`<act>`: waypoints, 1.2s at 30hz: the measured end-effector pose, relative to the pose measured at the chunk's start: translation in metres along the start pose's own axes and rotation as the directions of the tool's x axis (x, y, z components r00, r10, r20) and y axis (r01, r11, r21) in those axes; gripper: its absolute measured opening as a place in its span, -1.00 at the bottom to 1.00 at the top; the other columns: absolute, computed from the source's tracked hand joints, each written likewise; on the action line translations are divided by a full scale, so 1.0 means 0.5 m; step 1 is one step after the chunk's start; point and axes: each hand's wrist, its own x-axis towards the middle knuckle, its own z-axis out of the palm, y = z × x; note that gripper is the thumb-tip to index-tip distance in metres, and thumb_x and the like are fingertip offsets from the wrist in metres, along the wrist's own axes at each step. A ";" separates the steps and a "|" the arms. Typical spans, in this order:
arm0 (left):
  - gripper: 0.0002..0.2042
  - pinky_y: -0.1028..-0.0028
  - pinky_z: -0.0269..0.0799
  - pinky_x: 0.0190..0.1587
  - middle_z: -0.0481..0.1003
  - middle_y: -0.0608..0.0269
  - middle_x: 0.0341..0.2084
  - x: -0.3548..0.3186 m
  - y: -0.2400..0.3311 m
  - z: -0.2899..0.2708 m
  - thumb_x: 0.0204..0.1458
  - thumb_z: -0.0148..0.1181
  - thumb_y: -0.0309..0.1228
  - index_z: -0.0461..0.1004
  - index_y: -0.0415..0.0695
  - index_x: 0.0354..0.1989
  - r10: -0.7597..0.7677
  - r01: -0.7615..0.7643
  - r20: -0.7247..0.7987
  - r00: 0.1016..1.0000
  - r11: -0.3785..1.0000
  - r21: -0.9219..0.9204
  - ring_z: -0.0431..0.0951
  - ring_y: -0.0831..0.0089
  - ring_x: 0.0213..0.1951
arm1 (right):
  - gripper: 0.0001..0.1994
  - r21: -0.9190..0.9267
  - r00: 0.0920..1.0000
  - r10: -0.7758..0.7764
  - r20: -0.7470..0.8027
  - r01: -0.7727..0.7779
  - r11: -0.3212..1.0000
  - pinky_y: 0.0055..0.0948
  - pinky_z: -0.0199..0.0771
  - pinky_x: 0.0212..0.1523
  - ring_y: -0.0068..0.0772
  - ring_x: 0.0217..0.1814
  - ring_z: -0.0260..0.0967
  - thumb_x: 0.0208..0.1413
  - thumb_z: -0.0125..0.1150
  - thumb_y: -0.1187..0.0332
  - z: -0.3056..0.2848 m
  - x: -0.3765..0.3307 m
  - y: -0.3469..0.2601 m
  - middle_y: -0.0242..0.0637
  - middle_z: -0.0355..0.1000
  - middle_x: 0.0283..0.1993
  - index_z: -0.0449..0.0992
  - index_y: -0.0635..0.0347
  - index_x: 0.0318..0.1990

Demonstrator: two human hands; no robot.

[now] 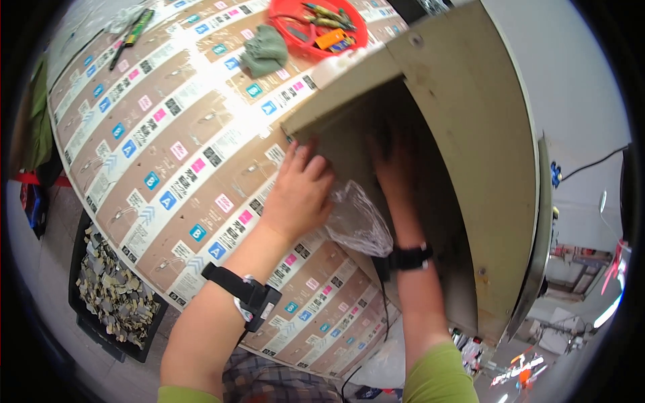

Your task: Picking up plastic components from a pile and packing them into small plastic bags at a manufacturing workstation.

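- Beige, metal-looking boxy casing (pixel 463 127) stands on the printed-cardboard-covered surface (pixel 181 134); likely heavy and stiff, best held by its frame.
- Clear, crumpled plastic bag (pixel 363 221) sits at the casing's opening; probably light, slippery, best gathered in folds.
- Left hand (pixel 299 191) curls loosely just left of the casing's opening, right hand (pixel 395 153) is inside; I cannot make out either grip.

The casing (pixel 494 174) was beige, the basket (pixel 299 48) red, the cloth (pixel 264 52) grey-green, the tabletop (pixel 164 144) striped brown and white
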 end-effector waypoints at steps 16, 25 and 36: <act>-0.72 0.10 -0.03 0.25 0.31 0.12 -0.27 0.007 0.010 0.001 -0.38 0.16 -0.45 0.42 -0.19 -0.38 0.008 -0.010 -0.043 0.999 0.999 -0.046 0.16 0.07 0.13 | -0.67 0.231 0.942 0.305 0.139 -0.330 0.915 -0.21 0.08 0.18 -0.03 0.16 0.17 0.14 -0.06 0.28 -0.031 -0.068 0.167 -0.03 0.29 0.07 0.37 0.26 -0.01; -0.73 0.09 -0.01 0.22 0.32 0.07 -0.22 0.005 0.004 0.015 -0.35 0.16 -0.47 0.39 -0.21 -0.37 0.055 -0.053 -0.045 0.997 0.998 0.027 0.15 0.01 0.13 | -0.65 0.198 0.955 0.139 0.261 -0.194 0.961 -0.29 0.11 0.18 -0.07 0.19 0.15 0.15 -0.06 0.25 -0.054 -0.112 0.147 -0.01 0.28 0.09 0.35 0.26 0.02; -0.74 0.14 0.09 0.16 0.35 0.06 -0.28 0.008 0.005 0.046 -0.34 0.11 -0.49 0.40 -0.21 -0.37 0.130 -0.118 -0.135 0.982 0.989 0.094 0.27 0.00 0.01 | -0.66 -0.206 0.720 0.627 0.297 -0.593 0.778 -0.27 0.24 0.07 -0.07 0.07 0.28 0.10 -0.04 0.32 -0.198 -0.468 0.597 0.00 0.35 -0.02 0.36 0.25 0.01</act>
